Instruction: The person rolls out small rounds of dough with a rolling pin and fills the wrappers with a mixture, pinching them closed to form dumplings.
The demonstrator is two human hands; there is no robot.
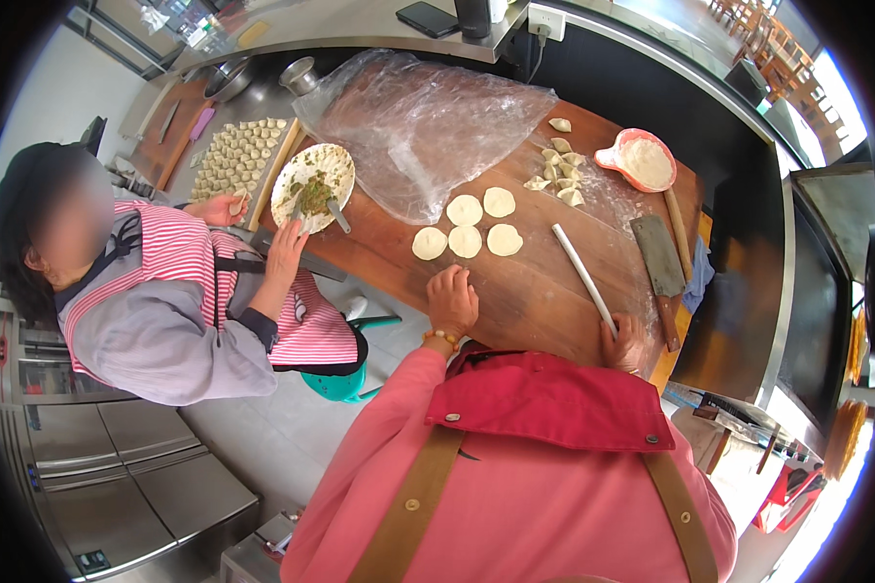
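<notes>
My left hand (453, 299), with a beaded bracelet at the wrist, lies palm down at the near edge of the wooden board (379, 251). Its fingers are bent, and what is beneath them is hidden. Just beyond lie several round dough wrappers (465, 241), flat and pale. My right hand (623, 342) is at the board's near right side, its fingers around the near end of a white rolling rod (582, 273). The rod slants away to the left across the board. Several folded dumplings (563, 169) sit in a loose group farther back on floury wood.
A cleaver (658, 255), a wooden rolling pin (677, 233) and a red-rimmed flour scoop (649, 160) lie right. Plastic sheeting (430, 124) covers the back. At left, a co-worker holds a wrapper beside a bowl of filling (313, 186) and a tray of dumplings (237, 157).
</notes>
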